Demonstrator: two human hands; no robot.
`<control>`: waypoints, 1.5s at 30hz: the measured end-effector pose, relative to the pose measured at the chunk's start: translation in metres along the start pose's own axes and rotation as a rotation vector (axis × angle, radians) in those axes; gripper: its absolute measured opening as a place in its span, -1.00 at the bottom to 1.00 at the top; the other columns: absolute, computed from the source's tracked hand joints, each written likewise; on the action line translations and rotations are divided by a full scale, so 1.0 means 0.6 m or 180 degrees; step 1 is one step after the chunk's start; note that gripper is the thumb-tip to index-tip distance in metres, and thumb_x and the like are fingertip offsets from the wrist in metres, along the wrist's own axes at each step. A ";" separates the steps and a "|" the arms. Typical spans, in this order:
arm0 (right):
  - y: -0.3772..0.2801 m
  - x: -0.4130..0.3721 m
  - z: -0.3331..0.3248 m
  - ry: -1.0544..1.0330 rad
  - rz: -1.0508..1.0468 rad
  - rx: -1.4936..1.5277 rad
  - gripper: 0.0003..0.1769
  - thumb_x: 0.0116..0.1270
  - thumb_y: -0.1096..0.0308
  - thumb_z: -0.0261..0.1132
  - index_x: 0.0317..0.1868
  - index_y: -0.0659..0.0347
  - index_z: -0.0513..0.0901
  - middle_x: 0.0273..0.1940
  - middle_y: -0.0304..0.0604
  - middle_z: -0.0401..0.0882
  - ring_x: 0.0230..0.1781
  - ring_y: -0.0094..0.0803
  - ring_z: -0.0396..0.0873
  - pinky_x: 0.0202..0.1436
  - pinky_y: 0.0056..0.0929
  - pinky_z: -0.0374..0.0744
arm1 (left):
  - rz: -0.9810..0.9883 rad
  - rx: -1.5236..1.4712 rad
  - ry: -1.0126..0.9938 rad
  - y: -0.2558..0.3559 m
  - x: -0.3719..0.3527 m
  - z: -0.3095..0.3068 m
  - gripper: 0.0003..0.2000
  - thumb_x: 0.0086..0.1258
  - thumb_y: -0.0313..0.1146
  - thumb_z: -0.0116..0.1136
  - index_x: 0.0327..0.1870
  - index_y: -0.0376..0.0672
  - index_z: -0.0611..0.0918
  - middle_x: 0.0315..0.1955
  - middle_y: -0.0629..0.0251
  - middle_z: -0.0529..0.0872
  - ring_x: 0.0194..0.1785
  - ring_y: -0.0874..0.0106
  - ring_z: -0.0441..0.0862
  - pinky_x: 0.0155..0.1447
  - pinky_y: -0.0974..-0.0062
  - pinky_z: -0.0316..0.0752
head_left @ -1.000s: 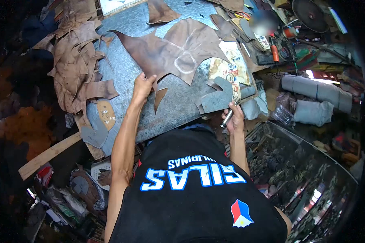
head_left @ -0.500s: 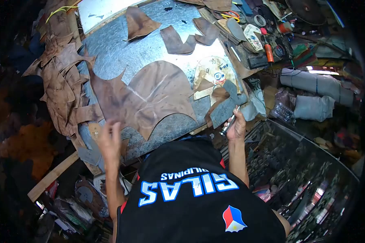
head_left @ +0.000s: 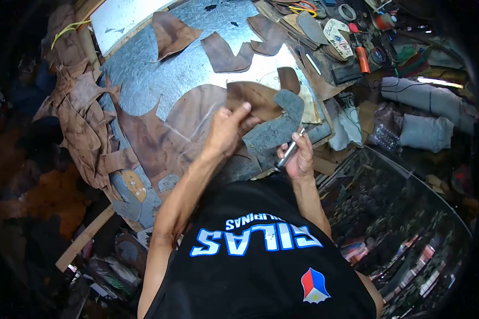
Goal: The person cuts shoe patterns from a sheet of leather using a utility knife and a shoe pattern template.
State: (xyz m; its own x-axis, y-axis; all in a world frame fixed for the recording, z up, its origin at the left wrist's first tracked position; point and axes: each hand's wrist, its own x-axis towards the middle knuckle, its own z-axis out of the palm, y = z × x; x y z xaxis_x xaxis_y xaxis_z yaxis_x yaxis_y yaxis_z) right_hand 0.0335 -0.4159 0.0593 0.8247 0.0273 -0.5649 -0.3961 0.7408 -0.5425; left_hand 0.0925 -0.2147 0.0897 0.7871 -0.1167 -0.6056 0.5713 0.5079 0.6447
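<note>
My left hand pinches a brown leather piece, raised above the worktable. In my right hand is a slim metal tool, its dark end toward me. A grey template lies between my hands, against the leather piece and close to the tool's tip. Under and left of my left hand spreads a large brown hide with chalk lines. Part of a cream pattern sheet shows behind the grey template.
Cut leather pieces lie on the metal tabletop. Leather scraps hang over the left edge. An orange-handled tool, yellow scissors and templates are at the upper right. Wrapped bundles sit at the right.
My left hand has moved right and forward and taken hold of the brown leather piece, lifting it. My right hand still holds the metal tool, slightly lower left. The view has shifted somewhat.
</note>
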 end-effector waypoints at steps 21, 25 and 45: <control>-0.026 0.024 -0.065 0.0348 0.0019 -0.0278 -0.82 0.37 0.38 0.28 -0.10 0.05 0.43 -0.33 -0.32 0.44 -0.47 -0.49 0.54 -0.45 -0.46 0.57 | 0.1455 0.4028 0.0386 0.155 0.321 -0.177 -0.47 0.21 -0.44 0.33 0.21 -0.36 0.45 -0.36 0.16 0.70 -0.33 0.34 0.64 -0.23 0.38 0.53; -0.021 0.024 -0.071 0.0364 -0.0003 -0.0241 -0.81 0.36 0.39 0.29 -0.10 0.06 0.45 -0.34 -0.33 0.43 -0.47 -0.48 0.54 -0.45 -0.45 0.57 | 0.4212 0.5119 0.0623 0.147 0.339 -0.172 -0.38 0.13 -0.26 0.40 0.21 -0.29 0.46 -0.32 -0.03 0.65 -0.24 -0.02 0.62 -0.15 0.10 0.48; -0.008 0.029 -0.066 0.0500 -0.0303 -0.0409 -0.75 0.34 0.42 0.30 -0.04 0.11 0.44 -0.34 -0.30 0.45 -0.50 -0.47 0.54 -0.45 -0.43 0.55 | 0.1501 0.3431 -0.0787 0.177 0.260 -0.173 -0.84 0.27 -0.42 0.29 -0.20 -0.25 0.60 -0.44 0.42 0.59 -0.33 0.58 0.49 -0.21 0.57 0.41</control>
State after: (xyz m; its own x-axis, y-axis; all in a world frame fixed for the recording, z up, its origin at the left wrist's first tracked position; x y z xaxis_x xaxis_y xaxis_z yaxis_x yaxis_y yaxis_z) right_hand 0.0338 -0.4458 0.0275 0.7918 -0.1511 -0.5917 -0.3758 0.6431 -0.6672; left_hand 0.2519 -0.0907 0.0150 0.9269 -0.3319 -0.1754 0.0227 -0.4166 0.9088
